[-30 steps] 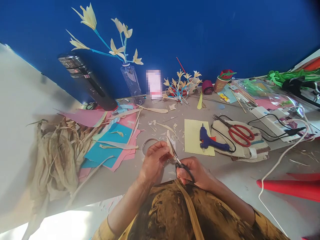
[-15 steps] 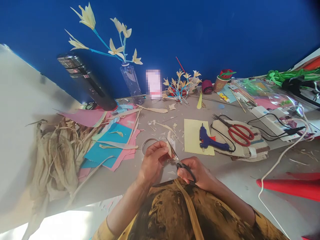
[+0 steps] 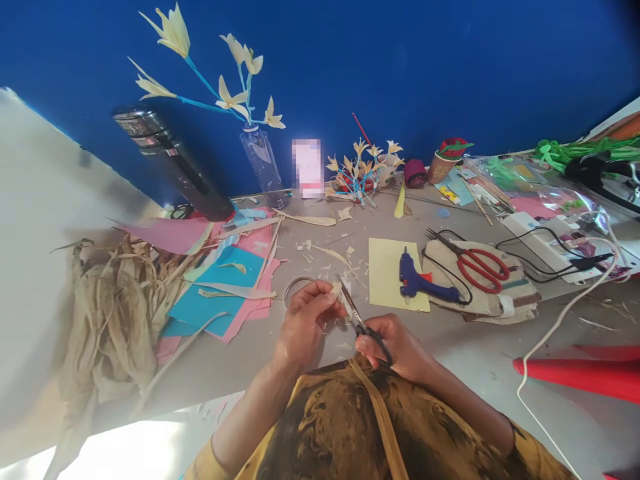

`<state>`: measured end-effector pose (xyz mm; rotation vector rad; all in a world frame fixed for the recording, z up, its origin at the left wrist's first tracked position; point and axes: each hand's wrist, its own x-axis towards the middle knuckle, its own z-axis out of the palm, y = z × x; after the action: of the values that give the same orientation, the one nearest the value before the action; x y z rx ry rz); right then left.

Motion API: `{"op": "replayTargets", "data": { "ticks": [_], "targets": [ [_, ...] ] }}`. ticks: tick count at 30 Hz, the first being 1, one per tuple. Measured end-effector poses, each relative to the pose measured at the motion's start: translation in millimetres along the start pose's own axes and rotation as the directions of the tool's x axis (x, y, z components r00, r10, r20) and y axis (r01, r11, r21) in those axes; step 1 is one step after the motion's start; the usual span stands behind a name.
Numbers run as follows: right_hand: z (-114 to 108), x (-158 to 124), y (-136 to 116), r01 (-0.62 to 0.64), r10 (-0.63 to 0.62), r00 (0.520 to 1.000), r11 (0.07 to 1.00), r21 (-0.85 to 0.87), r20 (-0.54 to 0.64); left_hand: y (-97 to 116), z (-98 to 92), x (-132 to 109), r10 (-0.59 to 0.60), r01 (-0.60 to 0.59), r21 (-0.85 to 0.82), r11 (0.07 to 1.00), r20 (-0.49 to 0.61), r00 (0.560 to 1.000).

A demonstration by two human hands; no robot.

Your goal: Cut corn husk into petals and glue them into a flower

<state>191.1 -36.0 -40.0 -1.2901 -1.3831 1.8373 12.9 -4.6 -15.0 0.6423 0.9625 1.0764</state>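
Observation:
My left hand (image 3: 305,322) pinches a small pale leaf piece (image 3: 336,289) between thumb and fingers, just above the table near me. My right hand (image 3: 397,343) grips the black handles of small scissors (image 3: 357,317), whose blades point up and left at the leaf piece. Both hands are close together over the grey table (image 3: 470,347), in front of my yellow-brown patterned shirt. A thin metal ring (image 3: 297,288) lies on the table just beyond my left hand.
A blue glue gun (image 3: 423,281) lies on a yellow sheet (image 3: 385,270), with red-handled scissors (image 3: 477,263) to its right. Blue and pink papers (image 3: 220,287) and dried husk bundle (image 3: 113,313) lie left. A dark flask (image 3: 167,163), bottle with paper flowers (image 3: 263,160) and power strip (image 3: 543,243) stand behind.
The leaf piece has turned lower in my left fingers and looks shorter. The scissors have shifted slightly along it. Everything else on the table is as before.

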Motion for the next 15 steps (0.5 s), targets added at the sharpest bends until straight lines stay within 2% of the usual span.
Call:
{"op": "replayTargets", "data": {
  "ticks": [4, 15],
  "targets": [
    [-2.4, -2.1, 2.1, 0.005, -0.004, 0.999, 0.999, -0.036, 0.035, -0.4, -0.8, 1.7, -0.008, 0.007, -0.024, 1.000, -0.010, 1.000],
    [-5.8, -5.2, 0.5, -0.053, 0.056, 0.997, 0.997, -0.053, 0.053, 6.0, -2.3, 3.0, -0.101, 0.097, 0.048, 0.994, 0.085, 0.991]
  ]
}}
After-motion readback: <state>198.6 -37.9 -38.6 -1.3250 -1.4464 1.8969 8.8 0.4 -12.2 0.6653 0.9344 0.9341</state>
